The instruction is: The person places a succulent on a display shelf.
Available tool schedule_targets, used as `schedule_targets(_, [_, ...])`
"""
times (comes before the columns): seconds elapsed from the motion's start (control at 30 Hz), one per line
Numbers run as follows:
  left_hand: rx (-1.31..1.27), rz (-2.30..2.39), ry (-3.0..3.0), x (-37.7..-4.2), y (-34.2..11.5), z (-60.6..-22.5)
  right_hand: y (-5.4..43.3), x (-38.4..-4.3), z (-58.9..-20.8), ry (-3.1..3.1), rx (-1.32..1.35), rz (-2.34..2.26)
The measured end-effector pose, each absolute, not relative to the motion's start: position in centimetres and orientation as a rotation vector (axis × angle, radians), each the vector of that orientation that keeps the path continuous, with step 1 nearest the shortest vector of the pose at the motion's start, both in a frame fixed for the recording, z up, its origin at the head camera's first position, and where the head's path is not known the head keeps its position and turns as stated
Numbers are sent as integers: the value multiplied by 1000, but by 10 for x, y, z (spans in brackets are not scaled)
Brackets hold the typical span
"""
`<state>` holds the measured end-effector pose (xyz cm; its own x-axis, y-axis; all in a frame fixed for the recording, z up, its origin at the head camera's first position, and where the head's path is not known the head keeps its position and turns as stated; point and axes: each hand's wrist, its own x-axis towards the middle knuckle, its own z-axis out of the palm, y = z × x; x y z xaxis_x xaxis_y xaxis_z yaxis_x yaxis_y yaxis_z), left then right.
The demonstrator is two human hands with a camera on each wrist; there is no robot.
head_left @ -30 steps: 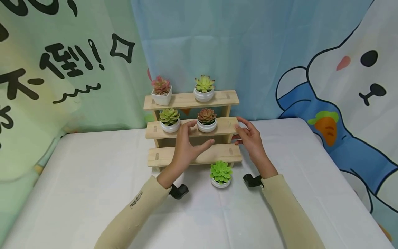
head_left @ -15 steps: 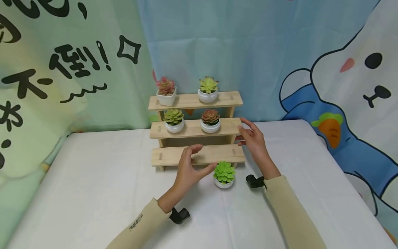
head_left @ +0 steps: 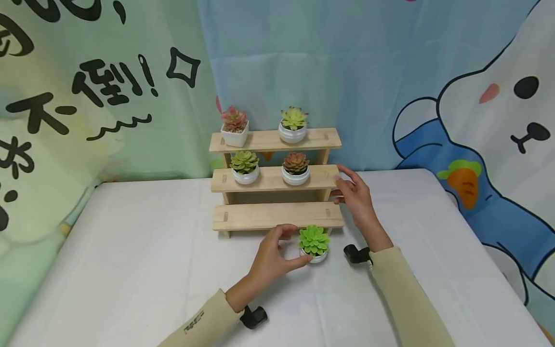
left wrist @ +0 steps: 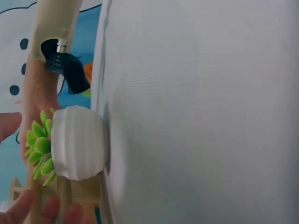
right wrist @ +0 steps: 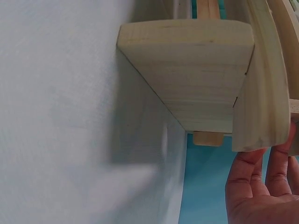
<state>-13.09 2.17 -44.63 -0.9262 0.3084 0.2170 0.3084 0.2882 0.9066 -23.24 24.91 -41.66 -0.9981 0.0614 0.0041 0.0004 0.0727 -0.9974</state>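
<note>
A bright green artificial succulent (head_left: 314, 239) in a small white ribbed pot (left wrist: 80, 143) stands on the white cloth, before the stand's lowest step. Around its left side my left hand (head_left: 274, 258) reaches with thumb and fingers spread; the left wrist view shows a gap between them and the pot. My right hand (head_left: 359, 205) holds the right end of the middle board (right wrist: 262, 119) of a three-step wooden plant stand (head_left: 277, 215). Its fingertips (right wrist: 247, 158) meet the board's end in the right wrist view.
On the top step sit a pink succulent (head_left: 234, 126) in a square pot and a yellow-green one (head_left: 293, 126). The middle step bears a green succulent (head_left: 244, 167) and a reddish-brown one (head_left: 296, 168). A printed curtain (head_left: 347, 77) hangs behind the stand.
My left hand has come down and toward me from the middle step to the bright green succulent on the cloth. The right hand stays at the stand. The head view has shifted slightly.
</note>
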Motion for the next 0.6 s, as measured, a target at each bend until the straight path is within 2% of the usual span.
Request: schedule_targets(0.6, [-724, -1723, -2747, -146, 38, -456, 250, -232, -416, -2265, -68, 2125])
